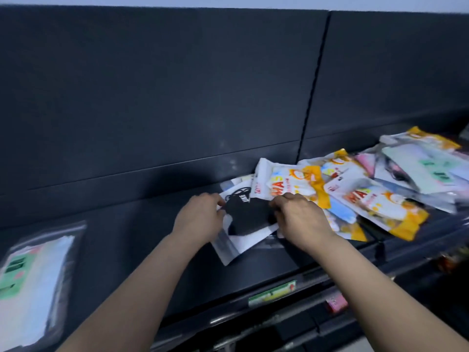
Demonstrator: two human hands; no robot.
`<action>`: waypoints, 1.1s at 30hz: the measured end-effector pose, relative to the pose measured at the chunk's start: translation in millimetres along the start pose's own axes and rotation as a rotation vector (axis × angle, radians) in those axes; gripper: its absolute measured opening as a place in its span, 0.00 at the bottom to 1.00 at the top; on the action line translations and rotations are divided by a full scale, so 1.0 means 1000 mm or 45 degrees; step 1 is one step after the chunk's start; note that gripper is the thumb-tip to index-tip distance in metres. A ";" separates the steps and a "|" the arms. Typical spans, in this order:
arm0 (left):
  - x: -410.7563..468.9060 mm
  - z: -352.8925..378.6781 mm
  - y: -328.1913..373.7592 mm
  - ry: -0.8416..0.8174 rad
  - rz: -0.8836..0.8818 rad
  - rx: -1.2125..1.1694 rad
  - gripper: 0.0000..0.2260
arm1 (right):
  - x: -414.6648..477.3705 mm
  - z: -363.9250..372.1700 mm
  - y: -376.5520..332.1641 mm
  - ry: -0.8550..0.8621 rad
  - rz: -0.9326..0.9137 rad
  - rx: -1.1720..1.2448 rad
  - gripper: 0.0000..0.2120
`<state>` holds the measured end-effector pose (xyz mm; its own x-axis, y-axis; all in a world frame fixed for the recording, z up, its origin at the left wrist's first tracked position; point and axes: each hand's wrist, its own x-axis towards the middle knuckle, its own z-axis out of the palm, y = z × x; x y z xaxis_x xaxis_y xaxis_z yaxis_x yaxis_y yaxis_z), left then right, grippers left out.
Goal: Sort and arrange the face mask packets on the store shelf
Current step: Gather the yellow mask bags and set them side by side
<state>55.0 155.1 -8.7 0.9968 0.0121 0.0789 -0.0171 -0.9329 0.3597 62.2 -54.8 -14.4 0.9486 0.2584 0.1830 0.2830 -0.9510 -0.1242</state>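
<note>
Fingers curled: left hand (200, 219), right hand (300, 218) grip black mask packet (247, 221) edges.

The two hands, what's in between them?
The black mask packet lies between the left hand and right hand, each holding an edge, seen in the head view.

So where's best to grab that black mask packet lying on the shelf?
By its left and right edges, from the front, where the left hand and right hand pinch it. The black mask packet lies flat and thin, and the orange packets crowd its far side, so those edges seem easiest.
</note>
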 end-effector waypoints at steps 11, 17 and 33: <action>0.032 0.043 0.102 0.071 -0.146 -0.001 0.16 | 0.013 -0.005 0.112 0.014 -0.060 0.066 0.17; 0.045 0.063 0.150 0.168 -0.169 -0.014 0.12 | 0.019 -0.010 0.161 0.005 -0.182 0.092 0.18; 0.055 0.066 0.150 0.202 -0.784 -0.112 0.22 | 0.029 -0.001 0.184 -0.066 -0.403 0.144 0.19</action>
<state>112.3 -7.7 -11.6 0.8027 0.5955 -0.0322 0.5416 -0.7054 0.4572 142.0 -222.1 -30.8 0.8162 0.5489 0.1802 0.5758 -0.7982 -0.1769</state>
